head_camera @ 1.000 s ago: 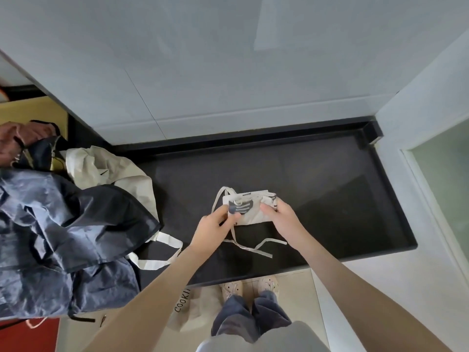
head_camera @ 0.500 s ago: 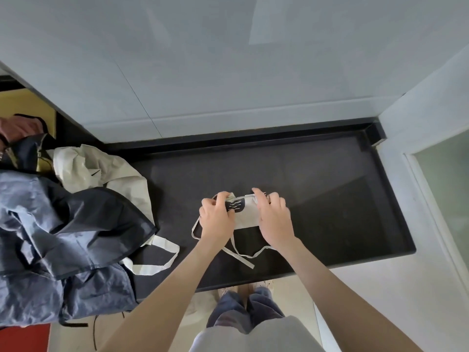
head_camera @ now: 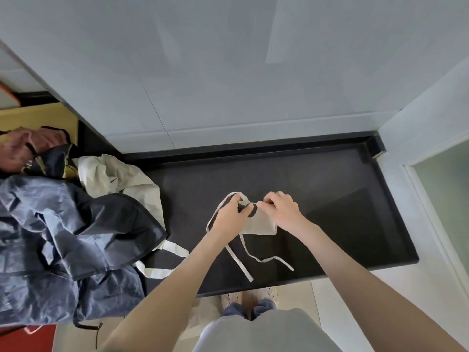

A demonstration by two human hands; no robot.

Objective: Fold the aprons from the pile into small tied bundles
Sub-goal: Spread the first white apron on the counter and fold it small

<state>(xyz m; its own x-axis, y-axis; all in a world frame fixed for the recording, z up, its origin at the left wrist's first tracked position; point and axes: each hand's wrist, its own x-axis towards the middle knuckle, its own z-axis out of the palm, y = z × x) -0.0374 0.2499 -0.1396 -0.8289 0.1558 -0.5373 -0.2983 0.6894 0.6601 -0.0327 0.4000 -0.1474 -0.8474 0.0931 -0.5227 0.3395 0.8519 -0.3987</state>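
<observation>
A small folded cream apron [head_camera: 260,224] lies on the black counter [head_camera: 330,199] in front of me. My left hand [head_camera: 229,217] grips its upper left corner, with a strap loop [head_camera: 218,212] curving round the hand's left side. My right hand [head_camera: 281,209] pinches the apron's top edge just right of the left hand. Two loose cream straps [head_camera: 253,257] trail from the bundle toward the counter's front edge. The pile of aprons [head_camera: 63,237], navy on top with a cream one [head_camera: 121,179] behind, fills the counter's left end.
A grey tiled wall [head_camera: 228,72] rises behind the counter, and a white wall with a frosted pane [head_camera: 444,199] closes the right side. Pinkish cloth [head_camera: 22,148] and a yellow surface [head_camera: 38,115] sit at the far left. My shoes [head_camera: 251,297] show below the counter edge.
The bundle has been turned so its printed patch is hidden. Both hands shifted to its top edge, and the loose straps now lie stretched out toward the front edge.
</observation>
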